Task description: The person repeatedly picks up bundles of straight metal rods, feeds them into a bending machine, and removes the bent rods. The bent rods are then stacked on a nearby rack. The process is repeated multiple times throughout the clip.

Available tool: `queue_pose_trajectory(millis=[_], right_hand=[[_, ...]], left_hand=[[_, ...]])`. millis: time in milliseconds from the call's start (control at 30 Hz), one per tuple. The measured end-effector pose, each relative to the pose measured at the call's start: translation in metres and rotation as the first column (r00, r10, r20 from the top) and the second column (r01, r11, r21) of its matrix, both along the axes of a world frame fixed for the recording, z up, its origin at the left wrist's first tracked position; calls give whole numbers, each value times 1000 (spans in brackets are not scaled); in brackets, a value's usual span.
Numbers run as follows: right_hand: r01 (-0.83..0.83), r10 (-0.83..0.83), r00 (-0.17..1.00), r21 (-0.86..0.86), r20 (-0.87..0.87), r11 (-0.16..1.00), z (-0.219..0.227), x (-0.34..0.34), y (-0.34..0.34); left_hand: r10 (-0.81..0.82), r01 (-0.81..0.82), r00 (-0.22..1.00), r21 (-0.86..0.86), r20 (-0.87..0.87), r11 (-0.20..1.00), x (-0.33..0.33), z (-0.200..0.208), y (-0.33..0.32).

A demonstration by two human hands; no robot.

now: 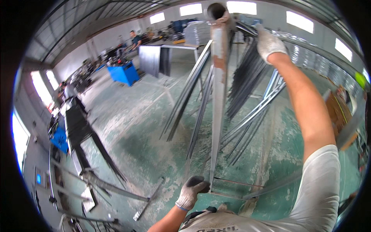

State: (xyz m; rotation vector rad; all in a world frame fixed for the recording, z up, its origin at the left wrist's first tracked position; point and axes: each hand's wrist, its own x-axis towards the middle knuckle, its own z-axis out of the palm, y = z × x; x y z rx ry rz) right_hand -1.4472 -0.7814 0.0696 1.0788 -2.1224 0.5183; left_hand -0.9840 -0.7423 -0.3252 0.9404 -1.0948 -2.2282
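Note:
My right hand (269,43), in a pale knitted glove, is raised high at the upper right. Its fingers are drawn together at the rail above a dense bundle of dark metal strips (247,79); what they pinch is hidden. Low in the middle, my left hand (192,192) wears a glove with dark-coated fingers. It is loosely curled with fingers apart beside the foot of a grey steel post (218,96), and nothing shows in it. More dark strips (184,96) hang left of the post, and shiny light strips (257,106) slant down on the right.
A round tube end (215,11) tops the post. Base bars (274,185) cross the green floor near my feet. At left stands a long rack of dark strips (79,127). Farther off are a blue cabinet (123,73), another strip rack (150,58) and two people. Cardboard (338,112) leans at right.

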Motion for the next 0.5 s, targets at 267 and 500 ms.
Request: queue_pose_trajectory(millis=[267,500], right_hand=[[29,-37,987,-49,-157,998,-90,-94,-73],[-254,298,923,-196,244,947,-315,-134,-61]], left_hand=[[235,-238,951,-5,199,971,119,-79,75],[627,-698,707,180,328,693,214,-106,123]])
